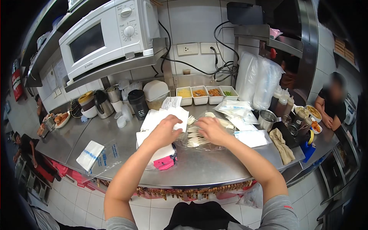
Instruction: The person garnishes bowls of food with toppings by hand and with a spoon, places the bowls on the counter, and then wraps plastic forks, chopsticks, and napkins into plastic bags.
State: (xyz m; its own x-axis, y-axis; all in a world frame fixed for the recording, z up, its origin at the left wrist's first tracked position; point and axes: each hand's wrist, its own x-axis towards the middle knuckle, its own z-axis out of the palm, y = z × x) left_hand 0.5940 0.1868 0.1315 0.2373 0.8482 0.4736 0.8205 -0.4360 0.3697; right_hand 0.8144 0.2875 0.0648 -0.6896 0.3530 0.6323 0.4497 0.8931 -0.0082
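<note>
My left hand (pixel 166 131) rests over a stack of white paper napkins (pixel 153 119), its thumb held apart from bent fingers. Just to the right, my right hand (pixel 211 131) hovers at pale disposable spoons or forks (pixel 196 137) in a clear plastic bag. Its fingers are spread, and I see nothing between them. More white cutlery (pixel 190 120) lies between the two hands. Below my left wrist sits a pack with a pink end (pixel 165 163). A printed paper slip (pixel 171 102) lies behind the napkins.
Small white tubs of chopped food (pixel 200 94) line the back wall. White packets (pixel 251 138), a metal pot (pixel 266 119), a cloth (pixel 281 145) and sauce bottles (pixel 283 102) stand right. A microwave (pixel 111 36) overhangs the left. Another person (pixel 330 101) is at far right.
</note>
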